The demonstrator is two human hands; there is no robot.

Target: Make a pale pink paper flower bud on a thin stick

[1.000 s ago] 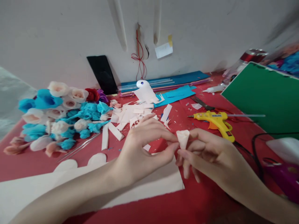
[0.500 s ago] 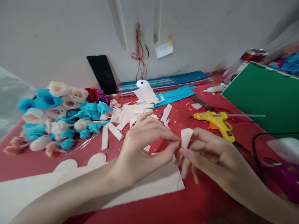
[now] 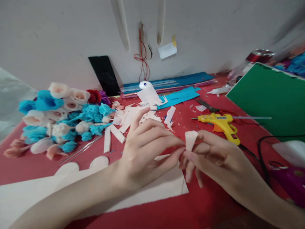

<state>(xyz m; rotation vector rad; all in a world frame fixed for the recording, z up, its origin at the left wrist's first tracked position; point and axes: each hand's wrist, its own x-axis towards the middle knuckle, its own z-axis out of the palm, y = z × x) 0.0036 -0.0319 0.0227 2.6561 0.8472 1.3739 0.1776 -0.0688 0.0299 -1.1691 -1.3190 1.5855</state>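
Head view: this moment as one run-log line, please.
Left hand: fingertips close beside paper cone | Right hand: pinching paper cone, wide end up | Glue gun: lying on red table | Paper flowers: grouped, left side

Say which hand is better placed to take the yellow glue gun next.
Right, probably: the right hand is nearer the glue gun, though it pinches the pale paper cone; the left hand lies farther off.
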